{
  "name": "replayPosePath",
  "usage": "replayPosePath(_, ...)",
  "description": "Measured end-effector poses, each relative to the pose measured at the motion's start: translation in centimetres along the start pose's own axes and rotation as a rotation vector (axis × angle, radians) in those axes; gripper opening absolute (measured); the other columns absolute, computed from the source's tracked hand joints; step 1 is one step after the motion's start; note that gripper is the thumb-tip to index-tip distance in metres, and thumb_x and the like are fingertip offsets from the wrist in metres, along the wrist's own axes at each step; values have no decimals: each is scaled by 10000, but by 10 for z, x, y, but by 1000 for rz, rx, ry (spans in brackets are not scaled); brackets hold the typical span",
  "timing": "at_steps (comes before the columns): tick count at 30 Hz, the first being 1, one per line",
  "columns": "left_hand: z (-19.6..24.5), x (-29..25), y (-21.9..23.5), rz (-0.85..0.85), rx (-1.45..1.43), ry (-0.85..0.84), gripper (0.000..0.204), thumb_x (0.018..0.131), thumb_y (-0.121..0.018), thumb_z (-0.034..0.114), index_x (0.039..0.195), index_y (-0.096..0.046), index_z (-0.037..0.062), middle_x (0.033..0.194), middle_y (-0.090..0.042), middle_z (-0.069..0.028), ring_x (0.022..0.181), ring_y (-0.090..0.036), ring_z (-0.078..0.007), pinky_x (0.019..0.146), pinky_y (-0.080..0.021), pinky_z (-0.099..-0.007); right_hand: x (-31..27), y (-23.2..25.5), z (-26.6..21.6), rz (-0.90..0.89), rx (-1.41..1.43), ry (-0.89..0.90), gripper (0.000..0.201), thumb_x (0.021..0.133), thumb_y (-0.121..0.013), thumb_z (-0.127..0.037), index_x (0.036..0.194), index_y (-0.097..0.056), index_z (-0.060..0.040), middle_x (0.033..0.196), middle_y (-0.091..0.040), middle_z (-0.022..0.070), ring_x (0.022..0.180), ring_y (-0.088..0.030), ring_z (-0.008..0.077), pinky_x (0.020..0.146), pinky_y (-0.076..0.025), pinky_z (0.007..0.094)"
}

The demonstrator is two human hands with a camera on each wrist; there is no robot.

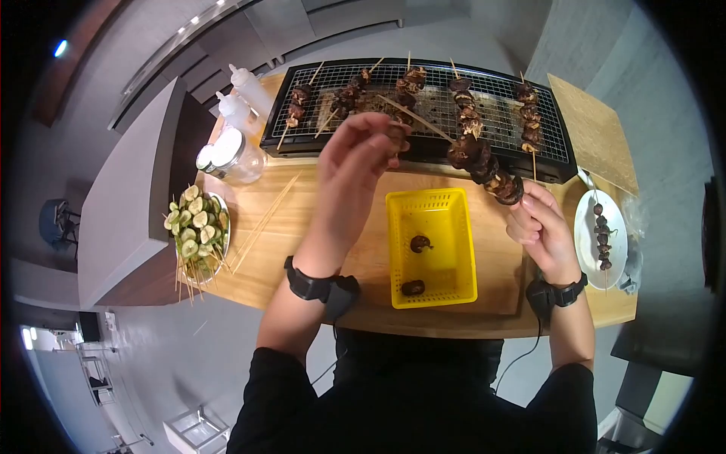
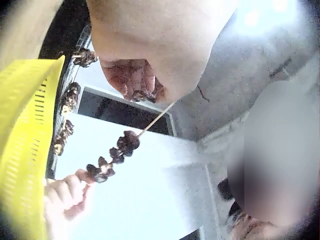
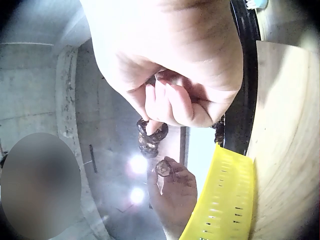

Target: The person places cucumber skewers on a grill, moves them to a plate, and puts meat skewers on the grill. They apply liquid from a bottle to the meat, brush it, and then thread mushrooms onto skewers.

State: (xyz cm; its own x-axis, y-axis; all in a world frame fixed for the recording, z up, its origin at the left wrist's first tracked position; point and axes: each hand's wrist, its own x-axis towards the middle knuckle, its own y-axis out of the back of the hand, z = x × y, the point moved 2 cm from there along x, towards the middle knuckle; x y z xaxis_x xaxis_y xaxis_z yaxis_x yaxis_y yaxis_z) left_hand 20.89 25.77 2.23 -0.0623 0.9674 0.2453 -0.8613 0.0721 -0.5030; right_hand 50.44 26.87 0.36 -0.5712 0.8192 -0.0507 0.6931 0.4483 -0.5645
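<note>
My right hand grips the lower end of a skewer whose upper part carries a row of dark brown mushroom pieces. The bare wooden tip slants up and left, past my left hand. Between its curled fingers and thumb, my left hand pinches a single mushroom piece, apart from the row. Below both hands stands a yellow basket with two mushroom pieces inside. In the left wrist view, the loaded skewer runs from the right hand's fingers up toward the left hand.
A black grill with several loaded skewers lies behind the hands. At left are squeeze bottles, a lidded jar, bare sticks and a plate of skewered green slices. A white plate with one skewer sits right.
</note>
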Motion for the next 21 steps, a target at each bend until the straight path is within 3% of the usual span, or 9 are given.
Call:
replayPosePath(3, -2, 7, 15, 62, -322, 109, 288, 1081, -478, 243, 1277, -599, 70, 1280, -638, -96, 1069, -622, -192, 911, -488, -331, 0, 0, 0, -9, -26, 2, 163, 1054, -544, -129, 1009, -606, 15, 623, -353, -74, 512, -311, 19, 478, -250, 205)
replayPosePath(6, -3, 9, 17, 87, -443, 121, 303, 1080, -489, 240, 1322, -595, 92, 1283, -637, -85, 1050, -611, -181, 915, -480, -331, 1, 1, 1, -7, -71, -7, 167, 1053, -550, -132, 1020, -610, 20, 624, -366, -74, 516, -314, 17, 480, -247, 205)
replayPosePath(12, -6, 10, 23, 29, -490, 88, 370, 1085, -485, 262, 1410, -510, 86, 1340, -616, -100, 1122, -613, -193, 946, -471, -335, 0, -1, 1, 15, -120, -23, 169, 1051, -558, -134, 1026, -610, 25, 624, -373, -76, 521, -309, 12, 483, -237, 206)
replayPosePath(15, -3, 9, 19, 57, -471, 79, 356, 1086, -465, 236, 1401, -555, 96, 1341, -609, -78, 1070, -594, -182, 930, -475, -337, 1, -1, 2, 24, -126, -32, 169, 1053, -557, -134, 1031, -610, 25, 626, -371, -77, 522, -304, 13, 483, -233, 204)
replayPosePath(21, 0, 8, 17, 29, -432, 50, 408, 1090, -448, 220, 1475, -493, 93, 1379, -593, -77, 1150, -579, -195, 971, -453, -351, 1, -2, 2, 27, -169, -31, 174, 1058, -552, -138, 1053, -614, 24, 633, -376, -81, 525, -297, 11, 483, -229, 203)
